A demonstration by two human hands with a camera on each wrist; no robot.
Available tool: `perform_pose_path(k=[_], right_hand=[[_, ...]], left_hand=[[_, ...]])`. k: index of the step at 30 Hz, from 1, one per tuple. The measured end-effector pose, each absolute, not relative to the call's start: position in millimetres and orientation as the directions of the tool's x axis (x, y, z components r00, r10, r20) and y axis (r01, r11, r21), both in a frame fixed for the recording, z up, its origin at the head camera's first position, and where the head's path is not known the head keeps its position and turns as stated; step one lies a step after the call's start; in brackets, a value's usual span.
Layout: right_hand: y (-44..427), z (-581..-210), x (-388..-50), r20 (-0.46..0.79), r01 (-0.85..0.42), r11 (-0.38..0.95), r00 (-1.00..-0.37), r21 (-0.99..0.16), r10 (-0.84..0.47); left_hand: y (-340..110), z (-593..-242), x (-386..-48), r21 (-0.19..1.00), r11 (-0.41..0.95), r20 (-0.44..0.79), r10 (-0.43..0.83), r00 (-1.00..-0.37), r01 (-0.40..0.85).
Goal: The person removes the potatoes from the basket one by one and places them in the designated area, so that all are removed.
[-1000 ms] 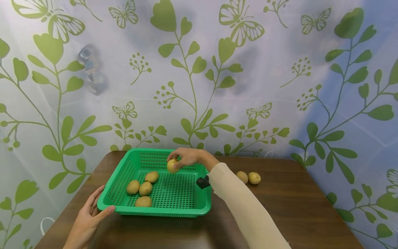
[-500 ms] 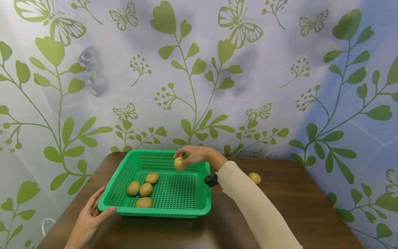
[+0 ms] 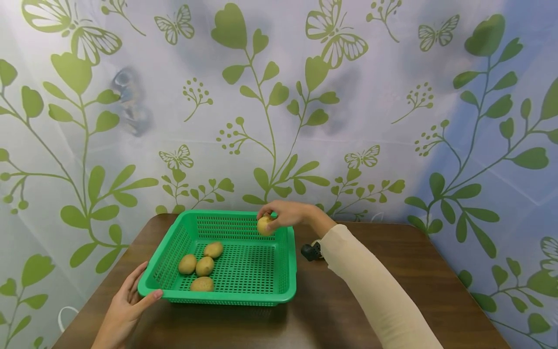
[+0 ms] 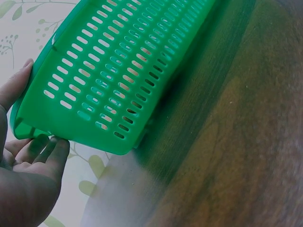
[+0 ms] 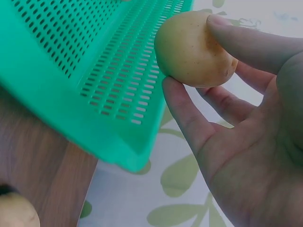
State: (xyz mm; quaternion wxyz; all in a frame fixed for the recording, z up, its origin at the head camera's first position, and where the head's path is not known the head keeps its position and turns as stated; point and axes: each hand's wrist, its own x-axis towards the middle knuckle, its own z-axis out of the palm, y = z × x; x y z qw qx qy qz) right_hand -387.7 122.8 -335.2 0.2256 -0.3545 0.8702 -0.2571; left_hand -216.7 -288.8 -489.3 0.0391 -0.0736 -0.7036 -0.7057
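Note:
My right hand (image 3: pixel 285 214) pinches a potato (image 3: pixel 265 226) between thumb and fingertips, above the back right corner of the green basket (image 3: pixel 222 296). In the right wrist view that potato (image 5: pixel 191 49) shows large, with the thumb on one side and fingers on the other. The left hand (image 3: pixel 124 305) grips the basket's front left corner, thumb over the rim; in the left wrist view the fingers lie beneath the rim (image 4: pixel 83 137). Several potatoes (image 3: pixel 204 266) lie in the basket's left half.
The basket stands on a brown wooden table (image 3: pixel 392 271) against a leaf-patterned curtain (image 3: pixel 279 121). Another potato (image 5: pixel 16 210) lies on the table right of the basket, mostly hidden by the right sleeve (image 3: pixel 370 276) in the head view.
My right hand has moved right with the potato, from over the middle of the basket toward its back right corner. The left hand keeps its grip, and the potatoes in the basket stay put.

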Motion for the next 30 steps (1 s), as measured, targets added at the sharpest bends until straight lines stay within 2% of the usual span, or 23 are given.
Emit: perform_pose_path(k=[6, 22, 30], right_hand=[[137.0, -333.1, -386.2, -0.202, -0.487, 0.611, -0.655, -0.624, -0.728], [185.3, -341.4, -376.5, -0.213, -0.373, 0.663, -0.748, -0.649, -0.629], [210.2, -351.4, -375.0, -0.190, -0.375, 0.654, -0.758, -0.657, -0.624]], left_hand=[[-289.3, -489.2, -216.5, 0.986, 0.003, 0.166, 0.046, -0.985, 0.166], [-290.0, -491.9, -219.2, 0.984, -0.015, 0.177, 0.047, -0.983, 0.176], [-291.0, -492.0, -219.3, 0.983, 0.017, 0.182, 0.056, -0.982, 0.184]])
